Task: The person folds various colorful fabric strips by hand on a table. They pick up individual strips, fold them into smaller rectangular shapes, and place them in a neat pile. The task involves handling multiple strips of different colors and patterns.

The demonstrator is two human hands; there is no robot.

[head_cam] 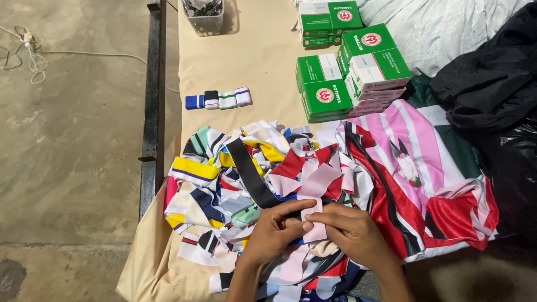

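Pale pink fabric strip (316,208) sat pinched between both hands, the left hand (275,230) and right hand (353,232) each gripping it above a heap of multicoloured cloth scraps (235,184). Just right lay a pink, red and black striped garment (419,184); beyond it, stacked green-and-white cardboard boxes (347,67). Four small rolled ribbed bands (218,99) rested on open tan tabletop (251,50) behind the heap. A black metal rail (152,100) marked the table's left edge, concrete floor (67,140) beyond.

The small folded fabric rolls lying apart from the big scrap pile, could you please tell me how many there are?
4, side by side in one row on the table above the pile: blue, black, green-striped white, purple-edged white. More could be hidden under the scraps.
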